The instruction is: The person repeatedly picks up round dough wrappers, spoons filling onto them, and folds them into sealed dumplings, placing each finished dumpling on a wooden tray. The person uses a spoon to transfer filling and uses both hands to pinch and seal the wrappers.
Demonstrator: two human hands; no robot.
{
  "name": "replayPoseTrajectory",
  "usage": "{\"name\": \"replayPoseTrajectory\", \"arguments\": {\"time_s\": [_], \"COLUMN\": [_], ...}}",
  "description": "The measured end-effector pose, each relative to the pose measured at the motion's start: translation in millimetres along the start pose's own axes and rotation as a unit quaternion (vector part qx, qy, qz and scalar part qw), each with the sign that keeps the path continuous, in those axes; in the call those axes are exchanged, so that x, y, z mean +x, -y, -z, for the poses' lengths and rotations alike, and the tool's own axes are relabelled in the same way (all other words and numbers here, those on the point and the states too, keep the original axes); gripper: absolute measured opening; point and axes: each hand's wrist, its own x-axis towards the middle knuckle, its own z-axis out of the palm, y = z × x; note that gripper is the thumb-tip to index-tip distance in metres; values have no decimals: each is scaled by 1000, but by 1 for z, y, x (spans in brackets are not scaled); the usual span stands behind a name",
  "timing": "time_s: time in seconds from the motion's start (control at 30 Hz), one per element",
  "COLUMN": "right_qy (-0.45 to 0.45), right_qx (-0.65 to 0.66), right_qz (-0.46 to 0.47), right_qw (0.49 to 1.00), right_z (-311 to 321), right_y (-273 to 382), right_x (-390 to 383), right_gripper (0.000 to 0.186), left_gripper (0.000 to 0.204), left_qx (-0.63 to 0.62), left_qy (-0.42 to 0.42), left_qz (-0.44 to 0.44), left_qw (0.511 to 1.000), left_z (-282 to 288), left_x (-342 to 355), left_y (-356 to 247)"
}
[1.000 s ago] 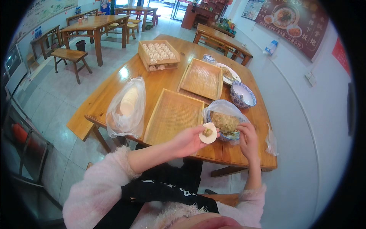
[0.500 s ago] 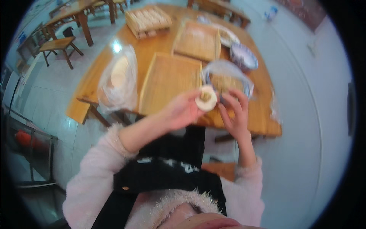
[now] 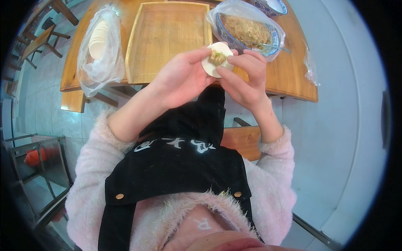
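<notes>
My left hand (image 3: 176,77) holds a round white dough wrapper (image 3: 209,67) with a mound of greenish-brown filling (image 3: 217,57) in its middle. The fingers and thumb of my right hand (image 3: 245,79) are pinched on the wrapper's right and lower edge. Just beyond my hands, a blue-and-white bowl of shredded filling (image 3: 245,30) sits inside a clear plastic bag, a thin metal utensil lying in it. To the left of a wooden tray (image 3: 167,25), a stack of wrappers (image 3: 98,39) rests in another clear bag.
Wooden table (image 3: 301,81) in front of me, with a second blue-and-white bowl (image 3: 271,6) at the back and a crumpled bag (image 3: 310,69) at its right edge. Bench (image 3: 42,42) and metal-framed stand (image 3: 42,167) on the left. A white wall (image 3: 343,104) is close on the right.
My view has tilted down. My right hand has moved left from beside the filling bowl onto the wrapper, which my left hand still holds.
</notes>
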Motion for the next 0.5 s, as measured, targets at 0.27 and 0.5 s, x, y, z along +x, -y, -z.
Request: {"name": "replayPoseTrajectory", "arguments": {"time_s": [0.27,0.5], "right_qy": [-27,-42], "right_qx": [48,-35], "right_qz": [-40,-25], "right_qw": [998,998], "right_z": [-11,-21], "right_y": [-2,2], "right_x": [-3,-1], "right_gripper": [31,29], "left_gripper": [42,43], "left_qx": [-48,47], "left_qy": [65,-66], "left_qz": [6,-23], "left_qw": [997,996], "left_z": [11,-4], "left_x": [2,2], "left_y": [-1,3]}}
